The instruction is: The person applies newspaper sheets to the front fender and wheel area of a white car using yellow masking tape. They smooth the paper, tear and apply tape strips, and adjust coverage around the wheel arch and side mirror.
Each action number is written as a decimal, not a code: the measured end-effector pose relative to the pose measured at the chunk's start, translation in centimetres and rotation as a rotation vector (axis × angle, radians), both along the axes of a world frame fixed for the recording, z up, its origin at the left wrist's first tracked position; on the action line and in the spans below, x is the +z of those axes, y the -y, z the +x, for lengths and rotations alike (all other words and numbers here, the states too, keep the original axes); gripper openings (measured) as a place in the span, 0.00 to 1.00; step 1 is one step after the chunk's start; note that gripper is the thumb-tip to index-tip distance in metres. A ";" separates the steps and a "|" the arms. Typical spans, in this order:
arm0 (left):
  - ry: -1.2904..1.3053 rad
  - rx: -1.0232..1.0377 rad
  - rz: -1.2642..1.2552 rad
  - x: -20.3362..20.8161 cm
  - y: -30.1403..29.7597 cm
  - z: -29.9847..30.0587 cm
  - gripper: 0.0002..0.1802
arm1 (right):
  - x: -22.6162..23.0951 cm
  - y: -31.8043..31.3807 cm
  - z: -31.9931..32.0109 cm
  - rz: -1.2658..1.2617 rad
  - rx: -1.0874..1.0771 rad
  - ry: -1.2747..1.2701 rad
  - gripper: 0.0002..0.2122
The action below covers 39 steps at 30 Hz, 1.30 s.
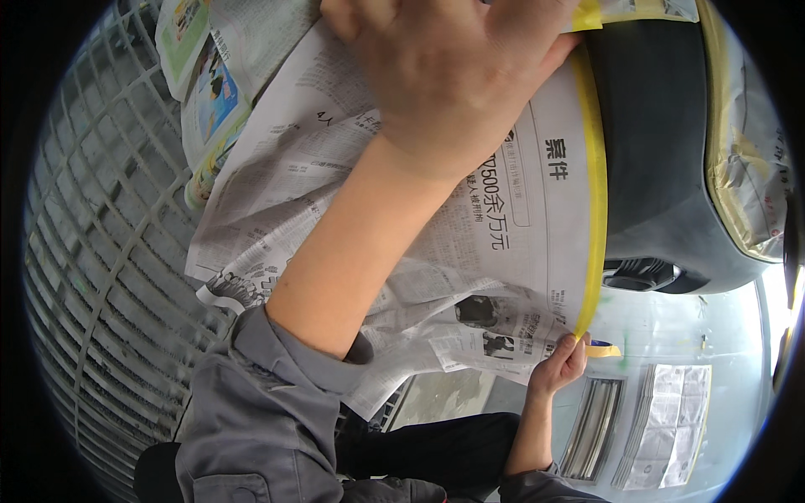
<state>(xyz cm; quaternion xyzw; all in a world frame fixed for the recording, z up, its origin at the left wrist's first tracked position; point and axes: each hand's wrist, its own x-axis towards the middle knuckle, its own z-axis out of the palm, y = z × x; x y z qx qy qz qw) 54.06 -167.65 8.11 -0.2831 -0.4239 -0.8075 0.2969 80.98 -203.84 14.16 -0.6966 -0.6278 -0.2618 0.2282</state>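
Note:
A large sheet of newspaper [537, 214] hangs creased in front of me. A strip of yellow masking tape [596, 193] runs down its right edge, beside a dark grey curved panel [658, 142]. My left hand [444, 75] lies over the upper part of the paper, back toward me. Its thumb reaches the taped edge, while the other fingertips pass beyond the picture's top. Lower down, my right hand [562, 365] is closed at the bottom end of the strip, on what looks like a roll of masking tape [602, 347], partly hidden by the fingers.
Metal floor grating [109, 251] spans the left side. Colourful printed sheets [210, 92] hang at upper left. Crinkled covering with yellow tape [746, 176] borders the panel at right. Folded newspapers [667, 427] rest on a pale surface at lower right, beside a slatted opening [591, 427].

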 end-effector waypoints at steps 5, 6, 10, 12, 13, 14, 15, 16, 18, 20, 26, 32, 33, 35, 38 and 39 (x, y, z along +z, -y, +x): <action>-0.043 -0.042 -0.039 -0.9 -0.5 -0.7 0.39 | 0.0 -0.3 -0.1 0.015 -0.018 0.000 0.14; -0.044 -0.035 -0.036 -1.0 -0.7 -0.5 0.39 | 0.1 -0.2 0.0 0.012 -0.014 -0.002 0.14; 0.039 -0.094 0.028 0.7 -0.1 0.2 0.38 | 0.0 -0.3 0.1 0.006 -0.004 -0.021 0.14; 0.041 -0.105 0.035 0.5 -0.2 0.4 0.37 | -0.1 -0.6 0.0 0.005 0.007 -0.019 0.14; 0.019 -0.096 -0.001 0.7 0.8 0.1 0.36 | 0.0 -0.6 -0.1 0.003 0.008 -0.006 0.14; 0.035 -0.107 0.013 0.8 0.8 0.3 0.36 | 0.0 -0.6 -0.2 0.001 0.010 0.006 0.14; 0.050 -0.116 0.028 1.0 0.8 0.4 0.36 | 0.0 -0.6 -0.2 0.003 0.008 -0.008 0.14; 0.104 -0.145 0.091 1.4 0.0 0.7 0.35 | 0.0 -0.7 -0.3 0.003 0.008 -0.023 0.14; 0.125 -0.143 0.132 1.1 -0.8 0.8 0.36 | -0.1 -1.0 -0.5 0.002 0.004 -0.063 0.15; 0.064 -0.134 0.086 0.2 -0.5 0.2 0.36 | -0.2 -1.2 -1.1 0.007 -0.027 -0.110 0.17; -0.137 -0.560 0.143 -1.9 5.9 -0.9 0.21 | -0.3 -1.2 -1.3 0.015 -0.028 -0.065 0.17; -0.052 -0.804 -0.034 -3.1 10.2 3.3 0.19 | -0.6 -1.3 -1.7 0.060 -0.007 -0.071 0.16; -0.075 -0.813 -0.088 -3.3 10.1 3.4 0.22 | -0.6 -1.2 -1.6 0.057 -0.007 -0.067 0.16; -0.141 -0.785 -0.193 -3.8 9.5 3.7 0.30 | -0.8 -1.3 -1.7 0.054 -0.010 -0.061 0.16; -0.133 -0.761 -0.258 -3.7 9.3 4.3 0.36 | -0.8 -1.3 -2.1 0.046 -0.058 -0.081 0.16; -0.129 -0.750 -0.273 -3.6 9.2 4.5 0.36 | -0.7 -1.1 -2.1 0.039 -0.060 -0.076 0.16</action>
